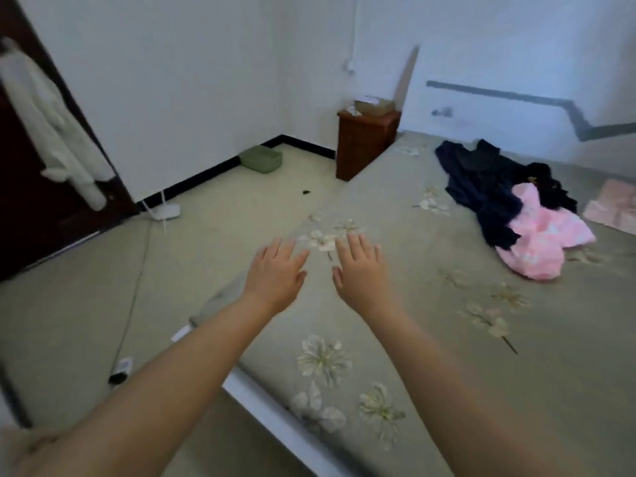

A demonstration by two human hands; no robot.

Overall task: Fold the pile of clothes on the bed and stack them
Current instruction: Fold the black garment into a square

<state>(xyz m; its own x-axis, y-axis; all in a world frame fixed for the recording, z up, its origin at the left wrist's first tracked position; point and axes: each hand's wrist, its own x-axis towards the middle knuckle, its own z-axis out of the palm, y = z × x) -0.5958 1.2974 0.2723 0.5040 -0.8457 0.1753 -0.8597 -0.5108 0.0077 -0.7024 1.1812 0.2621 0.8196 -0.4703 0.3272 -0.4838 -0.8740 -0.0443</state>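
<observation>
A pile of clothes lies on the bed (395, 304) at the far right: dark navy and black garments (481, 187) with a crumpled pink garment (540, 242) in front of them. My left hand (275, 273) and my right hand (361, 270) are stretched out side by side over the grey-green flowered sheet near the bed's left edge. Both have straight, spread fingers and hold nothing. The pile is well to the right of both hands.
A pink folded cloth (612, 206) lies at the right edge of the bed. A brown bedside cabinet (364, 142) stands at the bed's far corner. On the floor are a green basket (261, 159), a white router (165, 211) and a cable. A dark door (41, 201) with white clothing hanging stands at left.
</observation>
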